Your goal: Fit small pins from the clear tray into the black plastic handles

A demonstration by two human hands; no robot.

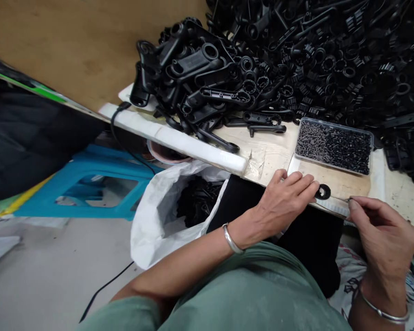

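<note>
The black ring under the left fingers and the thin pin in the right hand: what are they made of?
Black ring: probably moulded plastic, matte, like the piled black parts. Thin pin: seemingly metal wire, slim and greyish, too small to confirm.
</note>
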